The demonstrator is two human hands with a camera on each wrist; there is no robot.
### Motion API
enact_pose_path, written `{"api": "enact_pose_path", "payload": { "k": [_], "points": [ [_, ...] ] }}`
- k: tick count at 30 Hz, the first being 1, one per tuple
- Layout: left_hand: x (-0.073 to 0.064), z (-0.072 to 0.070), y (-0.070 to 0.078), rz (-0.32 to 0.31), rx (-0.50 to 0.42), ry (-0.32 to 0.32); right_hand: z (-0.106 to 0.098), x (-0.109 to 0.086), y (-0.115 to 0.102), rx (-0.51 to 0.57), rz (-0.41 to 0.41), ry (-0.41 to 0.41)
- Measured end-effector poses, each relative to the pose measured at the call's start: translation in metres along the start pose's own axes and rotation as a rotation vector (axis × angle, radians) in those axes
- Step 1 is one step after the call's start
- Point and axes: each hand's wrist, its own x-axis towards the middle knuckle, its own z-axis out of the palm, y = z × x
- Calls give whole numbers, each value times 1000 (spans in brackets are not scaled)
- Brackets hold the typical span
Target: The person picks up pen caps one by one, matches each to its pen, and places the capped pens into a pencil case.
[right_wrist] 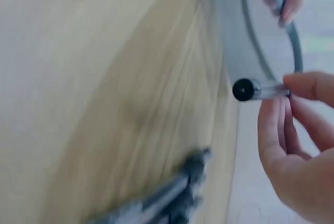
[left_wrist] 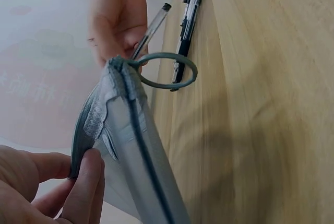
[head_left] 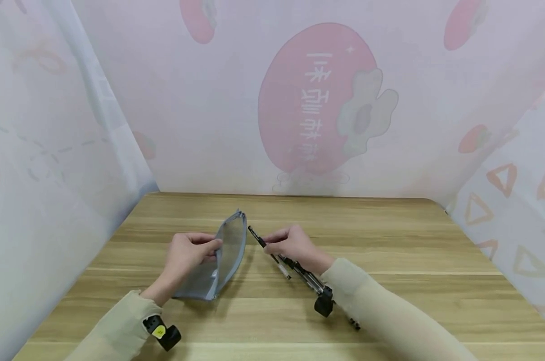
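My left hand (head_left: pixel 186 255) pinches the rim of a grey zippered pouch (head_left: pixel 231 240) between thumb and fingers. The pouch stands tilted on the table with its mouth parted towards the right. A round loop (left_wrist: pixel 194 70) hangs at one corner of it in the left wrist view. To the right, my right hand (head_left: pixel 295 248) pinches a clear-barrelled pen with black ends (head_left: pixel 256 235). One end of the pen points up towards the pouch's mouth, just outside it. Several similar pens (head_left: pixel 310 282) lie on the table below my right hand, partly covered by the hand and forearm.
The wooden table (head_left: pixel 416 240) reaches back to a pale printed curtain (head_left: pixel 227 110), with more curtain along both sides. Small black cameras are strapped to the left wrist (head_left: pixel 161 332) and right wrist (head_left: pixel 324 302).
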Motion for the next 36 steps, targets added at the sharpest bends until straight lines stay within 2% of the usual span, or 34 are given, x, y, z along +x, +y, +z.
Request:
{"api": "enact_pose_path", "payload": {
  "k": [7, 11, 19, 25, 30, 36],
  "points": [
    [-5, 10, -4, -29, -113, 30, 29, -5, -9, 435, 124, 159],
    [-6, 20, -8, -41, -147, 37, 46, -3, -10, 526, 176, 237],
    [-8, 35, -13, -47, -207, 55, 68, 7, -10, 467, 193, 393],
    [-9, 41, -13, -38, -214, 48, 73, 12, -11, 456, 182, 449],
    [-11, 42, -12, -40, -220, 33, 80, 13, -14, 419, 163, 458],
    [-11, 38, -7, -56, -216, 26, 82, 13, -12, 288, 154, 369]
  ]
}}
